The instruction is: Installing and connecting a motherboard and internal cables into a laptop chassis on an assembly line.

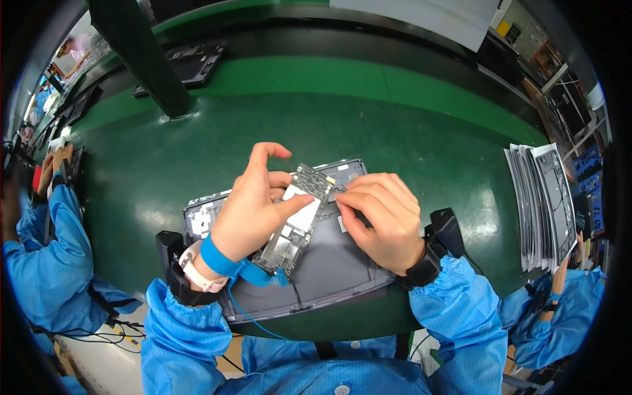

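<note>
My left hand grips a circuit board by its edges, thumb across its face. The board is grey with silvery shield plates and is held tilted above a dark grey laptop-like casing. My right hand is beside the board's upper right corner, thumb and fingers pinched together. Whatever lies between those fingertips is too small to make out. The casing rests on the green table in front of me, its left part partly covered by my left hand. A blue wrist strap with a cord circles my left wrist.
A row of thin grey panels stands at the right. Toward the back left, a dark post rises from the table, with another dark casing behind it. Co-workers in blue sleeves are at both sides.
</note>
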